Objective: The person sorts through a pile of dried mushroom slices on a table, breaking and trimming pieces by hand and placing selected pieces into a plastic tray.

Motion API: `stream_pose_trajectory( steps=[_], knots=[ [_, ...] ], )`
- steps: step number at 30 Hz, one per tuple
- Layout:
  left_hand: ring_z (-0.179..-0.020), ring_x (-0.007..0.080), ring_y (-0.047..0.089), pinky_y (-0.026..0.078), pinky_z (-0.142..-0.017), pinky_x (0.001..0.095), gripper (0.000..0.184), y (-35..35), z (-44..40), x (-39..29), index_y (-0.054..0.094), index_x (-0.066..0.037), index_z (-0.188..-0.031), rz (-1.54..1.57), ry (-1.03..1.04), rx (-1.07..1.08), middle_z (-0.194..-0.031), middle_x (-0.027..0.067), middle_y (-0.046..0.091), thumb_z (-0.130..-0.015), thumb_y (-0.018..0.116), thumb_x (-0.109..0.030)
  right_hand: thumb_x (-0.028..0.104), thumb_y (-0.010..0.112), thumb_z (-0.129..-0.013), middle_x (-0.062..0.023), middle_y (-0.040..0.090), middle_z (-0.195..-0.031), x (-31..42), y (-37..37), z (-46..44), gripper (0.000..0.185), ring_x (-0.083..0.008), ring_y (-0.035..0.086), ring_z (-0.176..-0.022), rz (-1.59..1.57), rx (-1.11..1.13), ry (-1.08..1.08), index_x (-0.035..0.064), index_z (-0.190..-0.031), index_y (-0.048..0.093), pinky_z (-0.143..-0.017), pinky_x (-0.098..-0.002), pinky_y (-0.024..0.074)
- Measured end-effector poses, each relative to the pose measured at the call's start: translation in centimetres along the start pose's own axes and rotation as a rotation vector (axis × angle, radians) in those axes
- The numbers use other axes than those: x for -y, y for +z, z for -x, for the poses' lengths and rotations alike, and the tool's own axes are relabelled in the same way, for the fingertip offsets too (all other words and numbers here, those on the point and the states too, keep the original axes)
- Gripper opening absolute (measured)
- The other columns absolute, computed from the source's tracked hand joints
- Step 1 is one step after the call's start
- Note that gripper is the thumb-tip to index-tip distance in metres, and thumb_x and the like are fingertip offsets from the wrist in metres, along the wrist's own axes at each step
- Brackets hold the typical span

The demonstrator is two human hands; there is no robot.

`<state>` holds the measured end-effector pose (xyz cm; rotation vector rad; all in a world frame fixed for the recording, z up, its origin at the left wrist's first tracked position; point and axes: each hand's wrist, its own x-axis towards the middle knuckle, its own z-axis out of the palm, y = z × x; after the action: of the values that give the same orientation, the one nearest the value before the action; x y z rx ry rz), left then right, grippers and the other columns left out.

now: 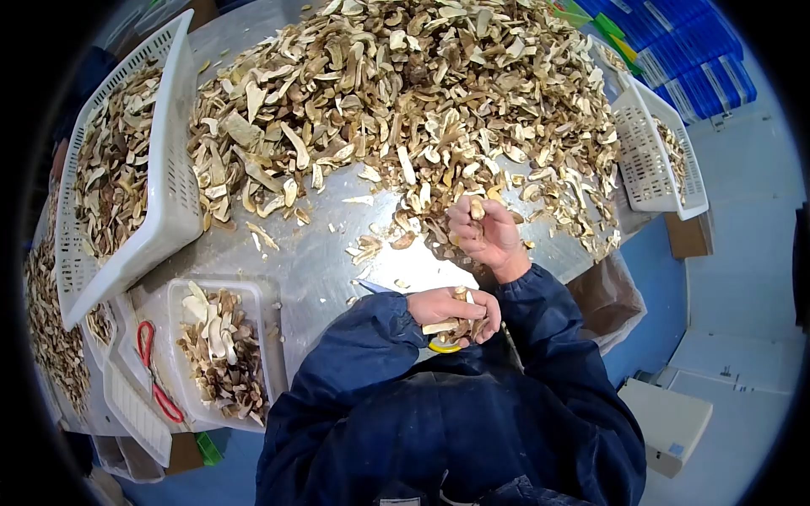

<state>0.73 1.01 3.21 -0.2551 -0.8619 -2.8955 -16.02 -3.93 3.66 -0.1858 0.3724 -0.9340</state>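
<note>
Several pale brown dried slices, which look like mushroom, lie in my left hand (pixel 456 312), its fingers curled round them near my body. Above and to the right, my right hand (pixel 488 232) is raised with its fingers bent round one small slice (pixel 477 209). Beyond both hands a large heap of slices (pixel 396 93) covers the far part of the metal table (pixel 312 253). Part of a yellow ring-shaped thing (pixel 444 346) shows just under my left hand. A blue pointed thing (pixel 373 286) lies beside my left sleeve.
At the left stand a tall white basket of slices (pixel 160 202) and a clear tub with slices (pixel 274 346). Red-handled scissors (pixel 145 354) lie between tub and edge. Another white basket (pixel 637 156) is at the right, above a lined bin (pixel 607 304). Blue crates (pixel 700 76) are stacked behind.
</note>
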Motion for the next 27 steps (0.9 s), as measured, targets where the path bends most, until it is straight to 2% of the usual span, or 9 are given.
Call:
stream_pose_trajectory(
  steps=[3, 5, 7, 11, 14, 17, 19, 22, 27],
  knots=[
    [-0.078, 0.0129, 0.054, 0.046, -0.060, 0.0232, 0.030, -0.2, -0.1, 0.2, 0.057, 0.001, -0.094, -0.029, -0.017, 0.031, -0.086, 0.0078, 0.054, -0.092, 0.051, -0.028, 0.022, 0.052, -0.091, -0.0030, 0.051, -0.076, 0.3, 1.6, -0.4, 0.019, -0.0087, 0.042, -0.054, 0.436, -0.077, -0.102, 0.0034, -0.095, 0.056, -0.040, -0.0199, 0.0293],
    [-0.078, 0.0130, 0.054, 0.046, -0.060, 0.0238, 0.032, -0.2, -0.1, 0.2, 0.057, 0.001, -0.095, -0.045, -0.039, 0.048, -0.086, 0.0076, 0.054, -0.092, 0.051, -0.030, 0.013, 0.057, -0.087, -0.0027, 0.054, -0.067, -0.1, 1.6, -1.0, 0.015, -0.0106, 0.045, -0.047, 1.015, -0.260, -0.067, 0.0009, -0.094, 0.060, -0.044, -0.0222, 0.0345],
    [-0.078, 0.0133, 0.054, 0.046, -0.061, 0.0245, 0.033, 0.0, -0.1, 0.2, 0.057, 0.001, -0.095, -0.051, -0.060, 0.064, -0.086, 0.0074, 0.054, -0.092, 0.051, -0.031, 0.012, 0.059, -0.084, -0.0038, 0.061, -0.071, -2.1, 2.1, -2.0, 0.015, -0.0128, 0.055, -0.055, 1.637, -0.045, -0.341, 0.0036, -0.096, 0.063, -0.051, -0.0269, 0.0433],
    [-0.078, 0.0130, 0.054, 0.046, -0.061, 0.0245, 0.034, -0.1, -0.1, 0.4, 0.057, 0.000, -0.095, -0.041, -0.023, 0.056, -0.086, 0.0072, 0.054, -0.092, 0.051, -0.033, 0.017, 0.061, -0.079, -0.0108, 0.060, -0.071, -4.5, 3.2, -2.5, 0.022, -0.0272, 0.057, -0.058, 2.398, -0.031, -0.313, 0.0077, -0.099, 0.061, -0.057, -0.0323, 0.0468],
    [-0.077, 0.0129, 0.054, 0.047, -0.060, 0.0241, 0.032, -0.1, 0.0, 0.4, 0.057, 0.000, -0.094, -0.030, -0.021, 0.039, -0.086, 0.0070, 0.054, -0.092, 0.051, -0.032, 0.015, 0.059, -0.083, -0.0069, 0.057, -0.067, -3.6, 2.2, -2.1, 0.018, -0.0202, 0.050, -0.048, 2.081, -0.003, -0.316, 0.0069, -0.099, 0.059, -0.047, -0.0287, 0.0426],
    [-0.077, 0.0133, 0.054, 0.047, -0.060, 0.0239, 0.029, 0.4, 0.0, -0.3, 0.057, 0.000, -0.094, -0.040, -0.022, -0.010, -0.086, 0.0070, 0.054, -0.092, 0.051, -0.029, 0.014, 0.057, -0.086, -0.0009, 0.048, -0.061, -0.9, 1.5, 0.0, 0.012, -0.0098, 0.040, -0.044, 0.707, -0.199, 0.061, 0.0056, -0.094, 0.057, -0.039, -0.0226, 0.0332],
    [-0.077, 0.0143, 0.054, 0.046, -0.060, 0.0241, 0.027, 0.3, -0.1, -0.1, 0.057, 0.000, -0.093, -0.038, -0.011, -0.019, -0.085, 0.0083, 0.054, -0.092, 0.050, -0.025, 0.017, 0.057, -0.088, 0.0018, 0.036, -0.063, -0.5, -0.2, 1.5, 0.016, -0.0057, 0.035, -0.050, -0.071, 0.076, 0.008, 0.0048, -0.092, 0.048, -0.038, -0.0190, 0.0265],
    [-0.077, 0.0155, 0.054, 0.046, -0.058, 0.0243, 0.028, 0.0, -0.3, 0.4, 0.056, 0.002, -0.091, -0.027, 0.026, -0.051, -0.084, 0.0094, 0.053, -0.092, 0.050, -0.025, 0.033, 0.065, -0.084, -0.0016, 0.036, -0.074, -0.8, -0.4, 2.7, 0.034, -0.0105, 0.037, -0.064, -0.214, 0.158, -0.048, 0.0067, -0.089, 0.043, -0.042, -0.0186, 0.0283],
    [-0.078, 0.0157, 0.053, 0.046, -0.058, 0.0246, 0.029, -0.2, -0.2, 0.3, 0.056, 0.002, -0.091, -0.016, 0.030, -0.068, -0.086, 0.0096, 0.053, -0.091, 0.051, -0.027, 0.043, 0.062, -0.084, -0.0030, 0.035, -0.081, -0.6, -1.2, 4.0, 0.038, -0.0144, 0.037, -0.074, -0.216, 0.142, -0.183, 0.0090, -0.085, 0.045, -0.047, -0.0201, 0.0326]
  ],
)
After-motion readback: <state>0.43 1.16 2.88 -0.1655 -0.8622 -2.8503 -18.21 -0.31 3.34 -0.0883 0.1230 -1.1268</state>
